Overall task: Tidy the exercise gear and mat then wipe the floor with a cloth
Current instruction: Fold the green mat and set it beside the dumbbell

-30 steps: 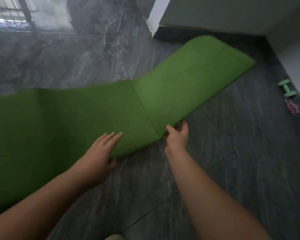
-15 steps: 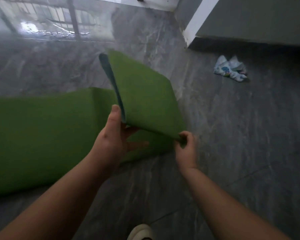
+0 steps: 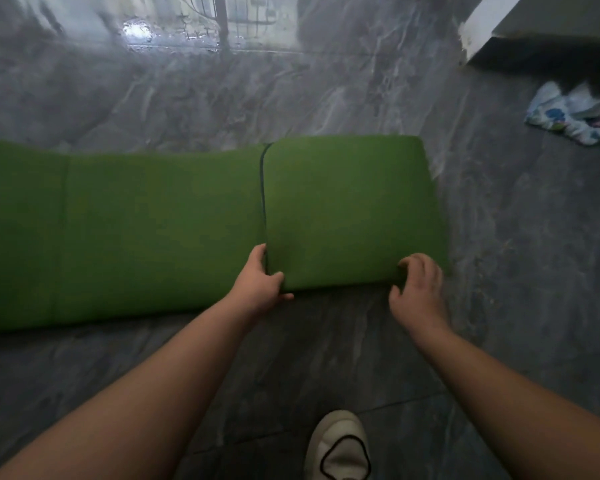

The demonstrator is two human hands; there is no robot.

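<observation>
left hand [image 3: 258, 284]: fingers curled round near-left corner of the folded flap, thumb on top, pinching it.
right hand [image 3: 417, 291]: fingers bent, tips on flap's near-right corner; grip unclear.
green exercise mat [image 3: 136, 230]: flat on grey marble floor [image 3: 326, 341], right end folded over itself between both hands.
patterned cloth [image 3: 565, 116]: crumpled, well beyond right fingers, far right.
white shoe [image 3: 338, 445]: near edge, behind the wrists.

The green mat [image 3: 153, 230] runs out past the picture's left edge, well away from the left hand's [image 3: 257, 282] grip. That hand's fingers tuck under the folded flap, hidden. The cloth [image 3: 565, 116], far right of the grip, is blurred.
</observation>
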